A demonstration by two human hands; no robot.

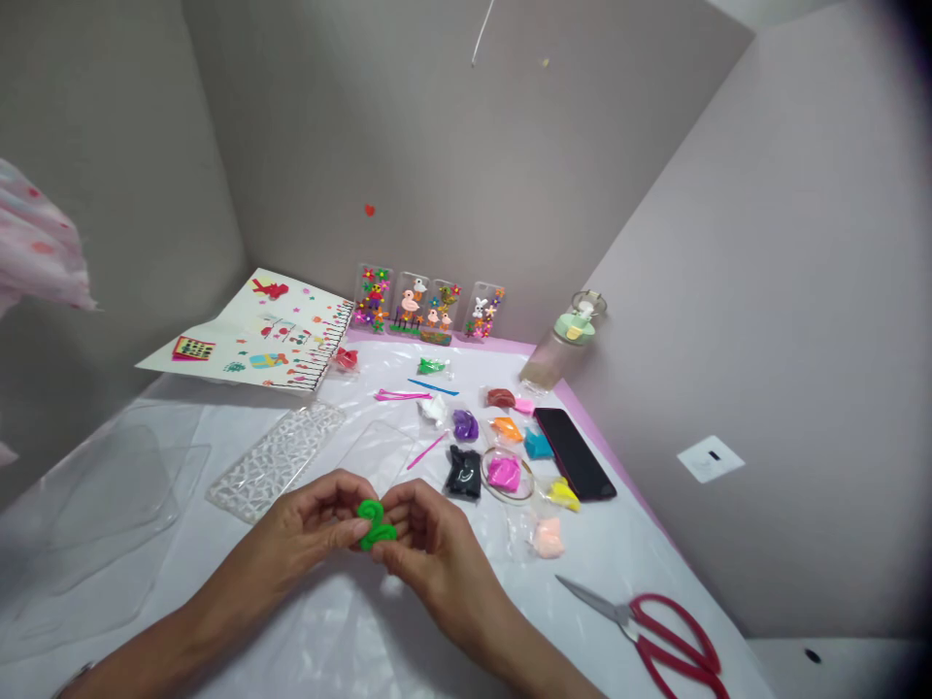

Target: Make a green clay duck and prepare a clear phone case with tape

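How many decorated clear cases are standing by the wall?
4, in one row at the back, left to right: the flower case, the large pink bird case, the small pink birds case, the rabbit case.

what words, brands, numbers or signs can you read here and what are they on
No word, brand, number or sign can be read in this view.
Colourful rectangle on the open book: rows of dark marks, too small to read.
Wall plate: no readable marking.
Green piece: curls a bit like a 2, but carries no visible print.
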